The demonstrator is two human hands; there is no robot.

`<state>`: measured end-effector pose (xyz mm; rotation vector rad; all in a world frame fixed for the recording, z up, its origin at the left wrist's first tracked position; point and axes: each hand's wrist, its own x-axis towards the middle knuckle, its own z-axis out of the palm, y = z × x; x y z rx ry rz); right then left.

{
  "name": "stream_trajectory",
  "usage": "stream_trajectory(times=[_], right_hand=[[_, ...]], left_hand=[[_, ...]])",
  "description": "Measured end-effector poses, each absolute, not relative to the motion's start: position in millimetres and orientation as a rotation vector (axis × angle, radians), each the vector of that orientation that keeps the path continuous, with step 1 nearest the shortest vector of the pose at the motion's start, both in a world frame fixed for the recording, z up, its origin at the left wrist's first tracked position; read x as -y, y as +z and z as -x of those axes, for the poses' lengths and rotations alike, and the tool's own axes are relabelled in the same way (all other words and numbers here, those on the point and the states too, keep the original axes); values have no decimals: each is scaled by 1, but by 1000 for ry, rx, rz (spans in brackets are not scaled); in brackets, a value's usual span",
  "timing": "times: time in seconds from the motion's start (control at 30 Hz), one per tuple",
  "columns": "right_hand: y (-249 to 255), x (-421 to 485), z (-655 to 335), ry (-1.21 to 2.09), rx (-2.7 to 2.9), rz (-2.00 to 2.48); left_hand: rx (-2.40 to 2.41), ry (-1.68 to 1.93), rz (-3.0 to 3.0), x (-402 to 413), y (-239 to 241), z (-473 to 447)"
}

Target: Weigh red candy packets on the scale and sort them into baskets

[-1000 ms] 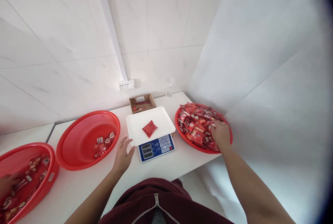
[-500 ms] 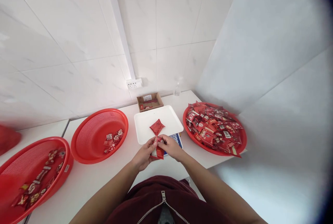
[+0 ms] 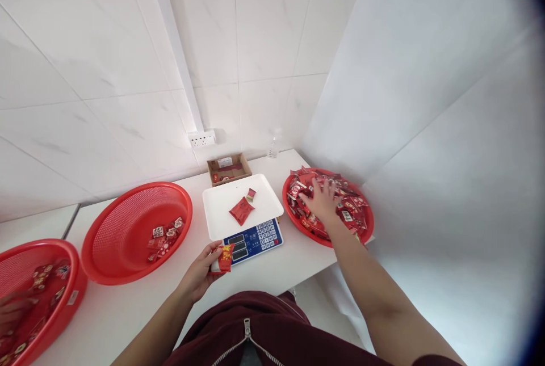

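Note:
In front of the scale, my left hand (image 3: 204, 268) is closed on a red snack packet (image 3: 226, 257) with yellow print, its lower part pale. My right hand (image 3: 322, 201) is over the heaped red packets (image 3: 347, 215) in the right-hand red basket (image 3: 292, 219). Its fingers are spread, and I see nothing held in them. Between my hands is the scale with a white tray (image 3: 215, 207) and a blue keypad panel (image 3: 253, 241). On the tray lie a larger red packet (image 3: 242, 211) and a small red and pale packet (image 3: 251, 194).
A red basket (image 3: 97, 230) with a few packets stands on the left. Farther left, another person's hand (image 3: 15, 312) reaches into a second red basket (image 3: 72, 292). Behind the tray are a shallow cardboard box (image 3: 230, 168) and a clear bottle (image 3: 273, 149) by the wall.
My right hand has left the packet and moved right to the full basket. A small packet now lies on the tray. Another person's hand has appeared in the far-left basket. The view has shifted.

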<state>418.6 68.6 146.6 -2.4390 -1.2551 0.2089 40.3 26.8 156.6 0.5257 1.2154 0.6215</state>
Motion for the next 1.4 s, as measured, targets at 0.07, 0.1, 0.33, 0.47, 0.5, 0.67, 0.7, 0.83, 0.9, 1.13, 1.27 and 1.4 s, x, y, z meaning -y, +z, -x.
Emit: stream_trajectory(times=[0.07, 0.1, 0.33, 0.47, 0.5, 0.67, 0.7, 0.83, 0.9, 1.13, 1.27, 1.4], right_hand=[[139, -64, -453, 182, 1150, 2602], [135, -63, -466, 227, 1117, 2647], [116, -56, -485, 215, 1334, 2729], [113, -48, -480, -6, 1451, 2694], [113, -46, -480, -48, 1465, 2686], [118, -43, -488, -155, 1499, 2646], [120, -43, -490, -160, 1507, 2633], [129, -50, -494, -143, 1471, 2531], [131, -58, -490, -83, 1430, 2503], [114, -76, -463, 150, 1520, 2624], [107, -72, -466, -40, 1585, 2538], [105, -69, -474, -116, 1735, 2402]], left_hand=[[-1226, 623, -531, -26, 156, -37], [-1230, 623, -533, -26, 156, -36], [-1210, 611, -545, -26, 157, -41], [-1224, 582, -556, -28, 152, -43], [-1225, 579, -558, -29, 151, -43], [-1231, 576, -558, -31, 151, -42], [-1232, 577, -554, -31, 151, -42], [-1227, 583, -533, -31, 152, -41], [-1224, 587, -532, -31, 153, -41], [-1235, 572, -531, -30, 157, -42], [-1240, 582, -527, -29, 157, -40], [-1262, 590, -504, -27, 155, -37]])
